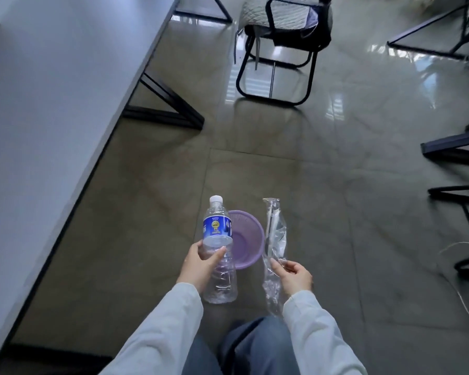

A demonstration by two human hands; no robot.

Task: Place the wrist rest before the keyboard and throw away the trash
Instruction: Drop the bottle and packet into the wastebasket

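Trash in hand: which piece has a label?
The bottle in the left hand: blue label, white cap. The plastic wrapper in the right hand is plain clear film.

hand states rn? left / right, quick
Left hand: closed around the clear plastic bottle, held above the purple bin.
Right hand: closed, pinching the clear plastic wrapper.

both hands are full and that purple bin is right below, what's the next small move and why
Probably bring the left hand a little forward and let the plastic bottle drop. It is capped, looks empty and is held upright in front of the near rim of the open purple bin on the floor. The right hand pinches a clear plastic wrapper beside the bin; it could follow.
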